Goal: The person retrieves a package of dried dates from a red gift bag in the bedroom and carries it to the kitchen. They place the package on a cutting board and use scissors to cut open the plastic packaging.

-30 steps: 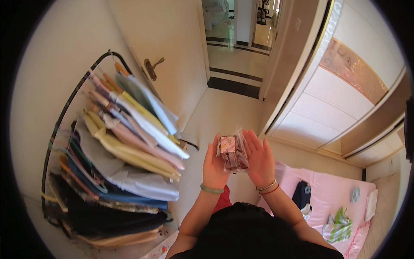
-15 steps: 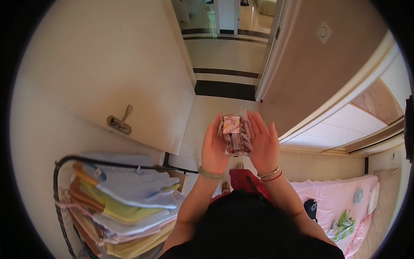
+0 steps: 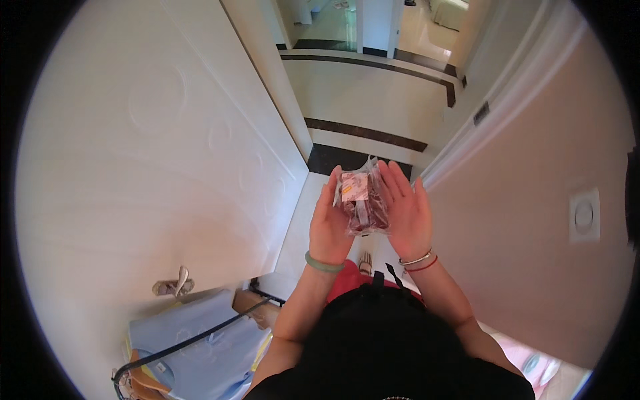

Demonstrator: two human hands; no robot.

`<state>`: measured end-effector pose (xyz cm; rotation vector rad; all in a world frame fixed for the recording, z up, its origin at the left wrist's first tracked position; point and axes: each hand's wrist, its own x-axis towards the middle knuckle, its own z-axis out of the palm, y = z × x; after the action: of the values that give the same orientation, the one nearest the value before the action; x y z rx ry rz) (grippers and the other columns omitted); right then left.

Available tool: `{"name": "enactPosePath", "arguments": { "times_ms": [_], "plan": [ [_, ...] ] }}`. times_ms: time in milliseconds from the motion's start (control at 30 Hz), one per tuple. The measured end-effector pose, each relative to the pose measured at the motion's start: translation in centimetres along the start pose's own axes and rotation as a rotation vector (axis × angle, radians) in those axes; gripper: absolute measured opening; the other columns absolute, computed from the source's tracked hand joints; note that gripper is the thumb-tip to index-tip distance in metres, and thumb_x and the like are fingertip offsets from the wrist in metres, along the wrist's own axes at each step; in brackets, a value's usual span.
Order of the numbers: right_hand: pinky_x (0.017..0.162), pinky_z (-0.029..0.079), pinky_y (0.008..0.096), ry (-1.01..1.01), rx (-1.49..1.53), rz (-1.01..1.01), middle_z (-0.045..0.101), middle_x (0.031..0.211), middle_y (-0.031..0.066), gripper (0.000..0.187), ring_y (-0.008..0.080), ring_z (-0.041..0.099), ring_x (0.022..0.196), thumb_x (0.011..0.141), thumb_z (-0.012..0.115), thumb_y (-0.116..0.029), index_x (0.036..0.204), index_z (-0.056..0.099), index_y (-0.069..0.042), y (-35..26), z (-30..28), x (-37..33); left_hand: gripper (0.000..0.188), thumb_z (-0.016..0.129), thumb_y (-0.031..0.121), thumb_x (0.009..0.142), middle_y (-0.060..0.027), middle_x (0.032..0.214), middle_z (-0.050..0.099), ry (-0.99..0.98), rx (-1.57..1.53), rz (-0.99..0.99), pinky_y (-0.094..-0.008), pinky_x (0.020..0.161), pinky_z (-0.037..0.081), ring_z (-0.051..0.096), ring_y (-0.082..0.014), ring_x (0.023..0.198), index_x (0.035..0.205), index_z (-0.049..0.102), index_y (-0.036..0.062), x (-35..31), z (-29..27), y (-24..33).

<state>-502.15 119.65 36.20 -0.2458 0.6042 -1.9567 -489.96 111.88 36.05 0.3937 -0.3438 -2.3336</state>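
A clear plastic packet of dark reddish-brown pieces with a square pink-and-white label (image 3: 363,203) lies between the person's two hands, raised above the floor at the doorway. The left hand (image 3: 328,223) and the right hand (image 3: 410,217) are turned palm up, and the grip of each is open, fingers extended and uncurled, with the packet supported between them and touching both. A pale green bangle (image 3: 325,263) circles the left wrist; a silver-coloured bangle (image 3: 417,258) and a thin red cord (image 3: 425,265) circle the right.

Below, the pale, smooth room floor (image 3: 303,220) meets a dark threshold strip (image 3: 323,159). Beyond it spreads a glossy cream hallway floor (image 3: 360,90), crossed by dark brown bands, with more doorways at the far side.

On the left stands an open white door with raised curved mouldings (image 3: 167,133) and a metal lever handle (image 3: 175,285). Near its lower end, a black tubular clothes rack (image 3: 193,339) carries a light blue garment (image 3: 200,353) and an orange-brown hanger (image 3: 148,383).

On the right, a plain beige wall (image 3: 527,253) bears a white square switch plate (image 3: 585,215). Part of a pink bed cover (image 3: 510,348) shows at the lower right, below that wall.
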Motion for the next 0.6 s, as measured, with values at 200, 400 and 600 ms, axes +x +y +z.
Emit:
{"name": "enactPosePath", "arguments": {
  "times_ms": [200, 400, 600],
  "plan": [
    [0.116, 0.027, 0.0380, -0.014, 0.008, 0.125, 0.038, 0.150, 0.0122, 0.058, 0.0246, 0.036, 0.138, 0.104, 0.033, -0.043, 0.145, 0.036, -0.003, 0.2, -1.4, 15.0, 0.049, 0.038, 0.035, 0.104, -0.0090, 0.139, 0.050, 0.109, -0.001, 0.088, -0.0446, 0.108, 0.038, 0.047, -0.0263, 0.128, 0.146, 0.037, 0.0099, 13.3, -2.2, 2.7],
    [0.116, 0.026, 0.0381, -0.045, 0.021, 0.135, 0.036, 0.151, 0.0125, 0.059, 0.0244, 0.033, 0.139, 0.104, 0.032, -0.043, 0.146, 0.035, -0.002, -1.8, -1.5, 31.0, 0.048, 0.039, 0.036, 0.104, -0.0087, 0.138, 0.051, 0.066, -0.051, 0.108, -0.0449, 0.107, 0.038, 0.048, -0.0259, 0.127, 0.144, 0.040, 0.0106, 29.0, -1.9, 6.3],
    [0.116, 0.026, 0.0389, -0.086, 0.023, 0.107, 0.034, 0.152, 0.0137, 0.061, 0.0258, 0.032, 0.140, 0.104, 0.032, -0.045, 0.147, 0.033, -0.002, -6.4, 0.0, 47.9, 0.046, 0.039, 0.038, 0.104, -0.0095, 0.137, 0.052, 0.036, -0.068, 0.095, -0.0432, 0.106, 0.040, 0.050, -0.0263, 0.126, 0.141, 0.044, 0.0105, 45.8, 2.4, 10.1]
  ]
}}
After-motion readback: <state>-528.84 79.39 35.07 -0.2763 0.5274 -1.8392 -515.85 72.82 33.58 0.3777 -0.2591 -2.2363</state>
